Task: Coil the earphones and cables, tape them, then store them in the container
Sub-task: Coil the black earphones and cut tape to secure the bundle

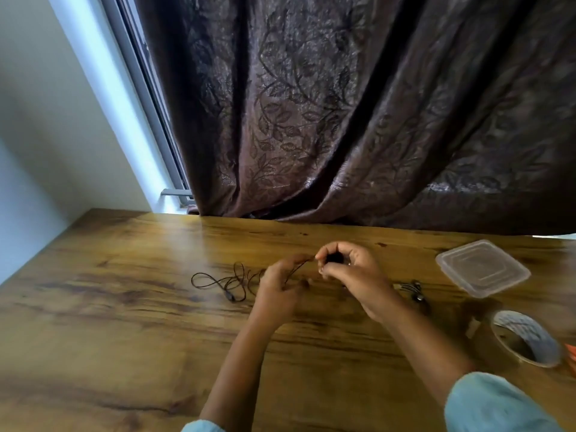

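A thin black earphone cable lies in loose loops on the wooden table, left of my hands. My left hand pinches a strand of it that runs up to my right hand, whose curled fingers grip a small dark coil of the same cable. A second bundle of cable lies just right of my right wrist. The clear plastic container, lid on, sits at the far right. A roll of brown tape stands nearer me on the right.
A dark patterned curtain hangs along the table's far edge. A wall and window frame are at the left. Something orange shows at the right frame edge beside the tape.
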The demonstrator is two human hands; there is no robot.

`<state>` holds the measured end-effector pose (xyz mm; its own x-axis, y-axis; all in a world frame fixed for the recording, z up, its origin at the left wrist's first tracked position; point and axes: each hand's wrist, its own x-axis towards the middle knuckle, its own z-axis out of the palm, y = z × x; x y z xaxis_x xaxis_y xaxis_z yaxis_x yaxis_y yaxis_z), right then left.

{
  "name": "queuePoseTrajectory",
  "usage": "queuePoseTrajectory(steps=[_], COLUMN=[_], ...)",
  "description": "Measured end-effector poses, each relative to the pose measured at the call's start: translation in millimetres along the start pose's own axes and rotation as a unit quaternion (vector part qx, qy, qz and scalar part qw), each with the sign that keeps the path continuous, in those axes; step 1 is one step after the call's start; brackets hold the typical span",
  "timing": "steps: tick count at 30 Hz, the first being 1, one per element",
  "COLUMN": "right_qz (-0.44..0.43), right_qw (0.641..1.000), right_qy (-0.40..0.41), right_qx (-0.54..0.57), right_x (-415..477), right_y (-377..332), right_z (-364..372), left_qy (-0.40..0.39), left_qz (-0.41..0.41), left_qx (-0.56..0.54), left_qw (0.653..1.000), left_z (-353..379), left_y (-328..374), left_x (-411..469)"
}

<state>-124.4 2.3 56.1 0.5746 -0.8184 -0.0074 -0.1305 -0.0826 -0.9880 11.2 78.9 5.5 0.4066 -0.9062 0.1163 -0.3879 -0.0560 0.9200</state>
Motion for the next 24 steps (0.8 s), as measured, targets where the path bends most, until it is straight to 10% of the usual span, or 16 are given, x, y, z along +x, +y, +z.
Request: queuePoseTrajectory(steps=[11, 24], right_qz=[-0.005, -0.037], right_qw=[0.931, 0.872], right_qy=[0.164, 0.205], right_qx=[0.327, 0.442], right_x=[-16.4, -14.7], right_y=[-38.7, -53.9], right_z=[-53.6, -60.2], left_qy=[0.007, -0.114], left_qz=[0.051, -0.033], left_qx=[0.008, 0.088], left_qw=[0.999, 0.989], left_z=[-21.5, -29.9], left_y=[29.4, 30.7], left_x=[-17.3, -27.2])
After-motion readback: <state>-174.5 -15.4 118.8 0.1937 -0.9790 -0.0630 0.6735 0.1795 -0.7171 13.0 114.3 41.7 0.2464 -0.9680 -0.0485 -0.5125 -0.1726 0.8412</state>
